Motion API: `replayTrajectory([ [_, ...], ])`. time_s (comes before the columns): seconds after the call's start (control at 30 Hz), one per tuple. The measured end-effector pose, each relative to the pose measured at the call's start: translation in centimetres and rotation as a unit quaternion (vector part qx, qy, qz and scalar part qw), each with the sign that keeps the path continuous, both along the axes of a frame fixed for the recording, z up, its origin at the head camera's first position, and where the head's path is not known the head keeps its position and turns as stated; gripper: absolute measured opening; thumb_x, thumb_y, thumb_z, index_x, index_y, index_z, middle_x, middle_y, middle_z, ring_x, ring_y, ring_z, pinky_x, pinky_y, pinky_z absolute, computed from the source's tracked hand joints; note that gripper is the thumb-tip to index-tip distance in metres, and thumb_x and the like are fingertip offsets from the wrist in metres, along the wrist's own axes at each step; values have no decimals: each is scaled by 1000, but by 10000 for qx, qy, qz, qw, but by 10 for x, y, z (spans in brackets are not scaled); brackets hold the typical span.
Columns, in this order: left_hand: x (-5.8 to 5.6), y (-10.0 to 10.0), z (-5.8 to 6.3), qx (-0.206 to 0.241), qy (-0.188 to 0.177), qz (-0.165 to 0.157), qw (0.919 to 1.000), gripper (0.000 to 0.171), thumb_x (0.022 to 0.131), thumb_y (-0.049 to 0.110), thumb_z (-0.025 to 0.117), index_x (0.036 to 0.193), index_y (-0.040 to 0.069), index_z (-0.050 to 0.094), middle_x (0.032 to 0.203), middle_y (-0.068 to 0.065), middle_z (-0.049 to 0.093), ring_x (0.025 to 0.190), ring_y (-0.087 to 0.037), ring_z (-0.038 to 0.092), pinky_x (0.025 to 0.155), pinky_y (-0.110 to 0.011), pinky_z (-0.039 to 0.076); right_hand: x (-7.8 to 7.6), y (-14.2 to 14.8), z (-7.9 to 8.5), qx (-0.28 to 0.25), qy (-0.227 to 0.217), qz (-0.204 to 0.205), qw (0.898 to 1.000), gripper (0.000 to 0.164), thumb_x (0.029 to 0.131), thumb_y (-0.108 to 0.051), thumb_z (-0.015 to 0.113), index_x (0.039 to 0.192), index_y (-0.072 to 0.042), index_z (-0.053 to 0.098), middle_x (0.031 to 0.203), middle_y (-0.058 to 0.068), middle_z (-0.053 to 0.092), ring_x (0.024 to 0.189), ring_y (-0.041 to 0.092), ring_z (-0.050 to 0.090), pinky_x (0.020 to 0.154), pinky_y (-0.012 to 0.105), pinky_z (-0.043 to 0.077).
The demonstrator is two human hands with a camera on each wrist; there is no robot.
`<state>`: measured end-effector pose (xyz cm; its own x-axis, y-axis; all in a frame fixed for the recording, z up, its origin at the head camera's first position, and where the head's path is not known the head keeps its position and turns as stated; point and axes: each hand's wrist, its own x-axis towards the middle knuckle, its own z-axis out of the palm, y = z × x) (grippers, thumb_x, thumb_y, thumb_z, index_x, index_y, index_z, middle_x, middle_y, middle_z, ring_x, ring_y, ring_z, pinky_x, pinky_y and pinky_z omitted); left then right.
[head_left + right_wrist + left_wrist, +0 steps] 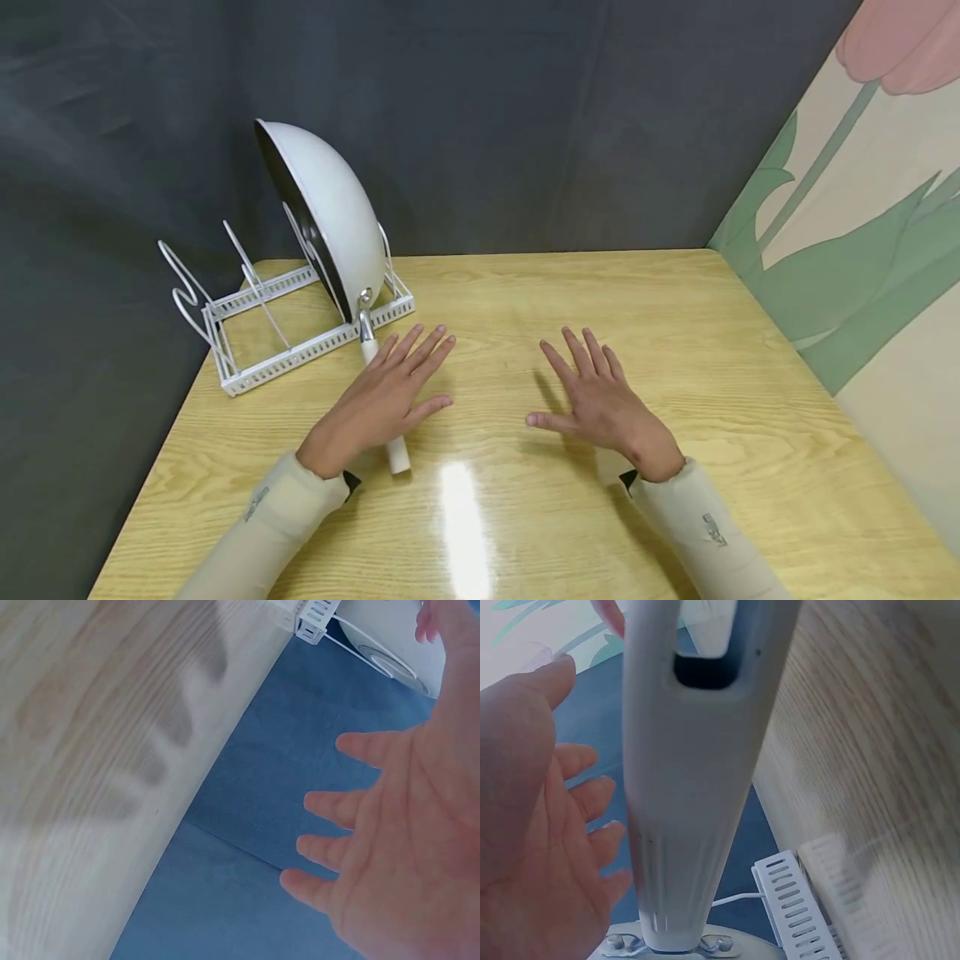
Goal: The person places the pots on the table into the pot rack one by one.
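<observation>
A white frying pan (333,200) with a dark inside stands on its edge in a white wire rack (300,357) at the left of the table. Its pale handle (399,454) slants toward the person, beneath the left hand (382,400). That hand is spread above the handle with fingers extended; in the left wrist view the handle (682,772) lies beside the palm, not gripped. To the right, the right hand (600,404) hovers over the table with fingers spread, holding nothing. Its palm shows in the right wrist view, fingers (330,806) apart.
The wooden table (510,292) meets a dark cloth backdrop (480,125) at the back and left. On the right rises a wall painted with a tulip (885,208). Empty wire dividers (187,283) stick up at the rack's left end.
</observation>
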<state>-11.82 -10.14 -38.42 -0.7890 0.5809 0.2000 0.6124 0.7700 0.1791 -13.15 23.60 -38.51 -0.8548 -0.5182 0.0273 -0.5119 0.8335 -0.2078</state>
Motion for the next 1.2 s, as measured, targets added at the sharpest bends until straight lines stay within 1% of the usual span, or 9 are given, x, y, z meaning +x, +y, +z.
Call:
replayTrajectory([
  [0.17,-7,2,2,-101,51,175,9998,75,107,50,48,165,14,18,170,-8,15,156,-29,0,124,-51,-5,-2,3,0,-149,-239,-98,9996,102,93,-70,60,165,-12,17,168,24,2,153,46,-7,119,68,3],
  [0.27,-9,2,4,-67,25,184,9998,75,107,49,49,165,13,18,170,-9,17,156,-29,0,124,-51,-5,-3,4,1,-202,-297,-130,9993,102,93,-69,61,165,-12,17,169,23,2,153,45,-9,119,68,2],
  [0.33,-9,2,4,-49,-10,182,9998,74,107,49,49,165,13,19,170,-9,17,156,-29,1,124,-49,-7,-3,4,2,-203,-296,-131,9993,102,93,-69,61,165,-12,17,169,23,2,153,44,-9,119,68,2],
  [0.6,-9,2,1,-117,-53,152,9998,76,108,50,48,166,13,15,171,-7,8,156,-27,0,125,-51,-2,-1,5,2,-183,-261,-160,9994,100,94,-68,61,165,-11,18,168,24,4,153,47,-5,118,69,4],
  [0.8,-9,2,0,-109,22,139,9998,76,107,50,49,165,12,17,171,-9,11,156,-27,1,125,-52,0,-3,6,4,-217,-236,-157,9994,100,94,-66,62,165,-11,18,168,25,5,153,48,-4,118,70,5],
  [0.97,-10,2,-1,-115,7,136,9998,75,107,49,49,165,11,19,170,-9,13,156,-28,3,125,-52,1,-4,6,4,-246,-311,-149,9991,100,94,-66,62,165,-11,18,168,25,4,153,47,-6,118,69,4],
  [1.2,-11,3,-2,-131,-104,104,9998,74,108,50,47,165,12,20,170,-9,13,156,-28,3,125,-50,-3,-4,7,2,-249,-359,-192,9989,101,94,-64,63,165,-9,18,168,26,6,153,47,-6,118,70,3],
])
